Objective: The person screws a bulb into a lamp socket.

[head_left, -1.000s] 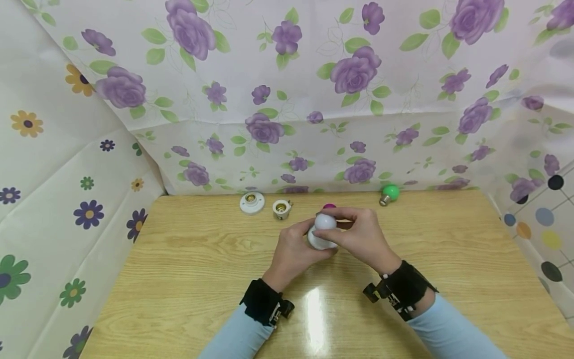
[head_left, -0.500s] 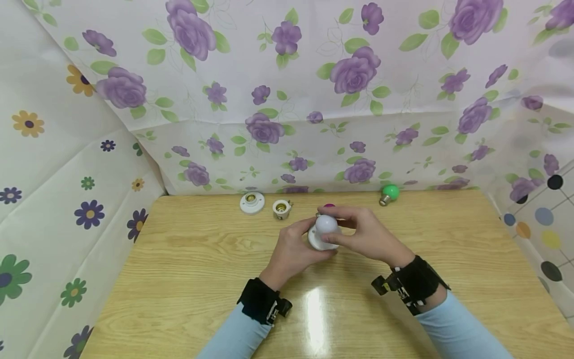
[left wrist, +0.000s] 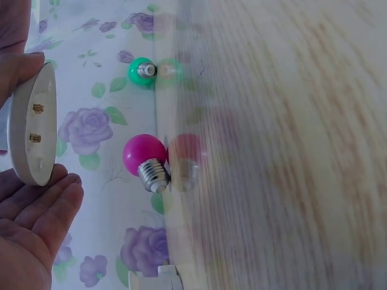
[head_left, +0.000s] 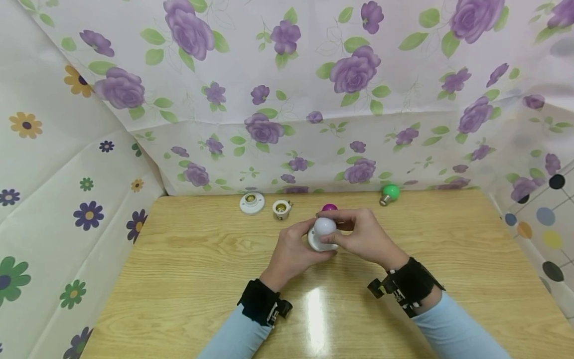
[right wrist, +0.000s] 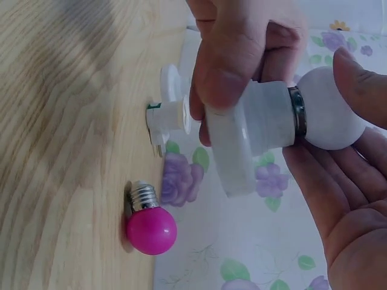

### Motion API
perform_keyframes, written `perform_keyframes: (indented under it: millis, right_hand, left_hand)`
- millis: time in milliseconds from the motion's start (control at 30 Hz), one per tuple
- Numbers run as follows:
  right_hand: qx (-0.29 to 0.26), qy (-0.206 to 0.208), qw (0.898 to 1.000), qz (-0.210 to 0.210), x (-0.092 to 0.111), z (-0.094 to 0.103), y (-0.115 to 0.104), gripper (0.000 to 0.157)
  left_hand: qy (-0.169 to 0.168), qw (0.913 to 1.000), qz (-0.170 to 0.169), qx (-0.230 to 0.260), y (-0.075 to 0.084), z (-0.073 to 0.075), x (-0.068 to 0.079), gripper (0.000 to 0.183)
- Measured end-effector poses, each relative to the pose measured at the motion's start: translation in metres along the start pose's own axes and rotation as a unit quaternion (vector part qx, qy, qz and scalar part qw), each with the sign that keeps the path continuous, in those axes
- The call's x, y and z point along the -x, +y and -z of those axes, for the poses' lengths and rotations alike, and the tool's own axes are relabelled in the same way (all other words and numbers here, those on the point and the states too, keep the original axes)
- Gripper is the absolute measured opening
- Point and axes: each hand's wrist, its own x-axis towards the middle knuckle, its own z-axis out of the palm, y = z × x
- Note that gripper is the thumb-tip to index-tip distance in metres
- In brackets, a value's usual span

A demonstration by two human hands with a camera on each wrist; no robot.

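Observation:
In the head view my left hand (head_left: 296,252) grips a round white lamp holder (head_left: 315,243) by the edge of its base. My right hand (head_left: 365,239) pinches a white light bulb (head_left: 325,227) between thumb and fingers. The right wrist view shows this bulb (right wrist: 329,112) seated in the holder's socket (right wrist: 269,115), a thin band of metal screw thread showing between them. Held up off the table, the holder turns its flat underside (left wrist: 42,121) with two brass screws toward the left wrist camera.
A magenta bulb (right wrist: 151,229) lies just beyond the hands, and a green bulb (head_left: 391,192) farther right. At the table's back left stand a round white lamp holder (head_left: 252,203) and a smaller white socket (head_left: 281,209). Flowered sheeting (head_left: 314,139) hangs behind the wooden table (head_left: 193,279).
My right hand has shifted slightly right, then partly back, around the bulb, its fingers changing position. More of the magenta bulb shows behind it. My left hand stays almost still with the holder.

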Motion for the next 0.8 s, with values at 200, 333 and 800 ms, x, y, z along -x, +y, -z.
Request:
perform_keyframes:
  millis: [200,333,800]
  right_hand:
    - [0.004,0.025,1.0,0.009,0.001,-0.004,0.002,0.041]
    - [0.01,0.051,0.998,0.025,0.002,-0.008,-0.001,0.038]
    - [0.004,0.048,0.999,0.017,0.0,-0.007,-0.016,0.044]
  left_hand:
    - [0.01,0.9999,-0.007,-0.011,0.001,0.0,0.0,0.063]
    - [0.028,0.9991,-0.005,-0.032,0.003,0.0,0.0,0.061]
    - [0.027,0.998,0.011,-0.056,0.002,0.002,-0.001,0.058]
